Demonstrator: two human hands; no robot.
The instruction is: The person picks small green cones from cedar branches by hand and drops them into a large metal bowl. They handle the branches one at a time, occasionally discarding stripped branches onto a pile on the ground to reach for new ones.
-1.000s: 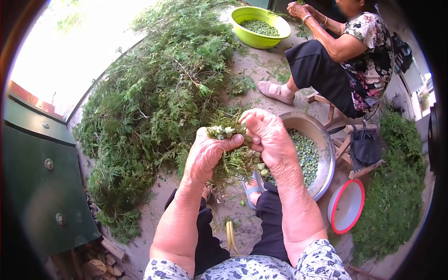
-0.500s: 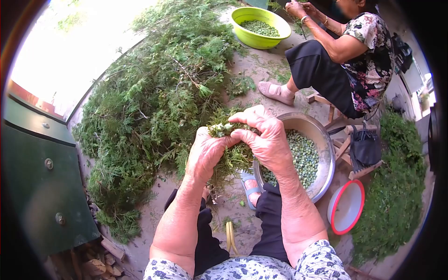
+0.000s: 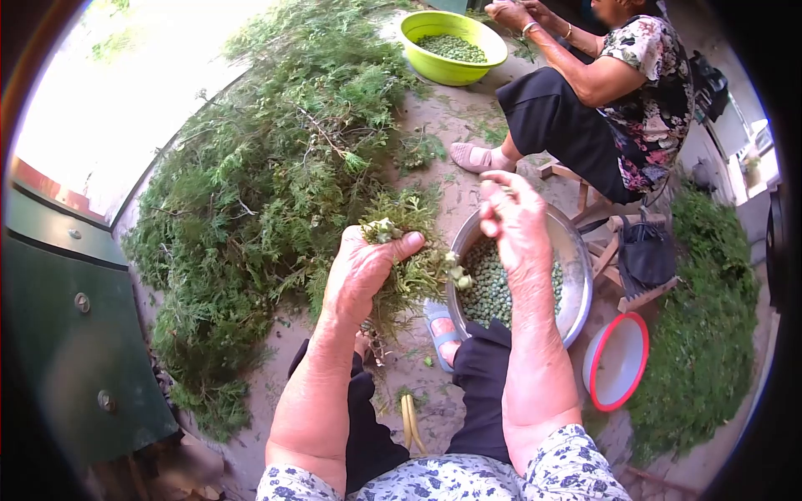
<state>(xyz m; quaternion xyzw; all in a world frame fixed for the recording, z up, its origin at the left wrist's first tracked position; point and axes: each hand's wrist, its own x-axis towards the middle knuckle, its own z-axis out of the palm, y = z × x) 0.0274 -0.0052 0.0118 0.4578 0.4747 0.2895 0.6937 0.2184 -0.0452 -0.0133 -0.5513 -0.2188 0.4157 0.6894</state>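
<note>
My left hand (image 3: 363, 271) is closed round a leafy cypress sprig (image 3: 409, 217), its thumb lying across the stems. Small pale green cones (image 3: 383, 230) cluster on the sprig beside the thumb. A few more cones (image 3: 458, 274) show at the right side of the greenery, overlapping the basin's edge. My right hand (image 3: 518, 221) is raised over the metal basin (image 3: 576, 288), apart from the sprig, with its fingers curled in; I cannot make out what they hold. Many loose green cones (image 3: 489, 288) lie in the basin, partly hidden by my right forearm.
A large heap of cypress branches (image 3: 259, 200) lies left and ahead. A lime-green tub (image 3: 455, 71) of cones stands beyond, near a seated person (image 3: 618, 92). At right are a red-rimmed bowl (image 3: 616, 361), a wooden stool (image 3: 614, 267) with a dark bag, and more greenery (image 3: 702, 334).
My right hand has come away from the sprig and moved right over the basin. My left hand still grips the sprig. The view has shifted slightly.
</note>
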